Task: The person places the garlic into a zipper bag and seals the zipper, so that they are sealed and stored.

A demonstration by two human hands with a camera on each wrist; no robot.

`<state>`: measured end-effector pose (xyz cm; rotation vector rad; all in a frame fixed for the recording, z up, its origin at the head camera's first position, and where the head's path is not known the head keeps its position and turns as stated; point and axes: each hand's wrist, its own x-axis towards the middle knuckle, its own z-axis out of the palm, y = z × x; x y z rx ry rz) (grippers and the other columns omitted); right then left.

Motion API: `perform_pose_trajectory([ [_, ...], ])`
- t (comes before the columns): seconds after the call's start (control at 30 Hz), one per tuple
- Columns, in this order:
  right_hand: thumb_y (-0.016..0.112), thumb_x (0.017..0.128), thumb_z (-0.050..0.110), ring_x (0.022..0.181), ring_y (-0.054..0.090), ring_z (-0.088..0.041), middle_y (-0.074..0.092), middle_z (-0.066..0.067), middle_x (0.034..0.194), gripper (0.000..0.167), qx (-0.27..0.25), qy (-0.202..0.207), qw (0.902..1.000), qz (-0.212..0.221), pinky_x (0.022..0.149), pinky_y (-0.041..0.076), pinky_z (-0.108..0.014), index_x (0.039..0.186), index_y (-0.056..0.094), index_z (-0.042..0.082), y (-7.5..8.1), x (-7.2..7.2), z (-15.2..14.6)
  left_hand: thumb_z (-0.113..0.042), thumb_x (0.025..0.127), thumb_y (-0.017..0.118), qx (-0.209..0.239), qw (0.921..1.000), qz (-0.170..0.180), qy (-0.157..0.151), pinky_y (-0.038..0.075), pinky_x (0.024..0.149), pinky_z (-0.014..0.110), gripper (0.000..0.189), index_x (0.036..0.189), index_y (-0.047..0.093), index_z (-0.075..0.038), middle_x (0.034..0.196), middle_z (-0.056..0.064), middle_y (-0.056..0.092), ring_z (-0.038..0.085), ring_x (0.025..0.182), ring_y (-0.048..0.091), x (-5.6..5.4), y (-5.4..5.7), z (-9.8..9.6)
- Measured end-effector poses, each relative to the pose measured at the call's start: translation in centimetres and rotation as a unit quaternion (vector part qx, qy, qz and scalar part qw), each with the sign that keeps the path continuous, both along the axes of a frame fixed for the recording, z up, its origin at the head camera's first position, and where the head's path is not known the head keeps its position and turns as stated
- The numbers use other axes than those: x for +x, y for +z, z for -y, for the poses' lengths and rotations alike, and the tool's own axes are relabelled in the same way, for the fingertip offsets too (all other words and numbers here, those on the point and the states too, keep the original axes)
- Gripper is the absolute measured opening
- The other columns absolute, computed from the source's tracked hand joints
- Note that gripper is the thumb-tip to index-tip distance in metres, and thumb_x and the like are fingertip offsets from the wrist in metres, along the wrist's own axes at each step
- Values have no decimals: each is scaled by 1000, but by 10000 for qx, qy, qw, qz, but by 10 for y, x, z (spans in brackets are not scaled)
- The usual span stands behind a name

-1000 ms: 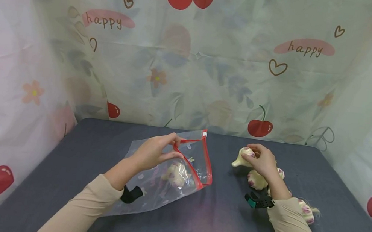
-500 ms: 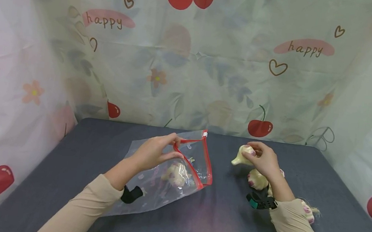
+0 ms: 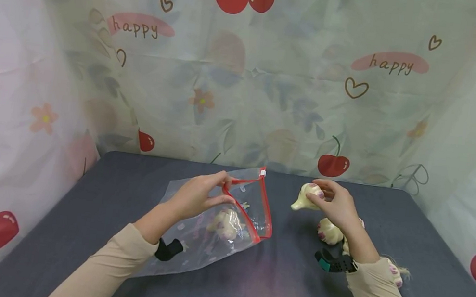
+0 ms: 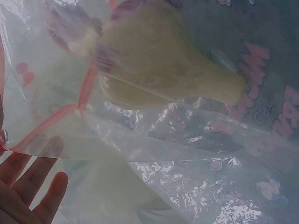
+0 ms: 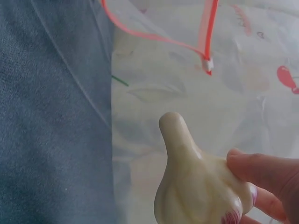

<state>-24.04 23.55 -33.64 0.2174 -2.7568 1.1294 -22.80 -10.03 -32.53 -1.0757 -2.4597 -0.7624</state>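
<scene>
My left hand (image 3: 198,193) pinches the red-edged mouth of a clear zip bag (image 3: 205,249), holding it spread apart toward the right. Inside the bag lies a garlic bulb (image 3: 226,224); through the plastic in the left wrist view the garlic's stem (image 4: 219,84) points right. My right hand (image 3: 338,206) grips another garlic bulb (image 3: 308,197) between thumb and fingers, above the table and right of the bag's mouth. In the right wrist view this held garlic (image 5: 196,186) has its stem pointing up, with the bag's white slider (image 5: 207,64) beyond it.
More garlic bulbs (image 3: 329,231) lie on the dark table (image 3: 285,274) below the right hand, and one (image 3: 395,273) sits beside the right forearm, partly hidden. A printed curtain (image 3: 252,97) encloses the back and sides.
My right hand has lifted its garlic slightly and shifted it a little left, toward the bag. The left hand and bag stay in place.
</scene>
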Motion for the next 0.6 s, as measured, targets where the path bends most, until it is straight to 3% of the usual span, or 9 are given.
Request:
perform_pose_trajectory([
  [0.3,63,89,33,113,57,-38,57,-20,128,49,-152,139,9997,-140,84,52,-46,128,52,6,8,8,6,-26,78,73,17,10000,11,12,45,62,22,29,92,51,-12,96,6,70,18,91,68,0,0,0],
  [0.6,64,89,33,115,56,-38,55,-17,131,48,-262,293,9991,-137,86,52,-46,128,53,7,15,15,16,-26,79,73,29,10000,30,-7,41,60,20,29,92,51,-13,97,6,70,19,93,68,-1,0,0],
])
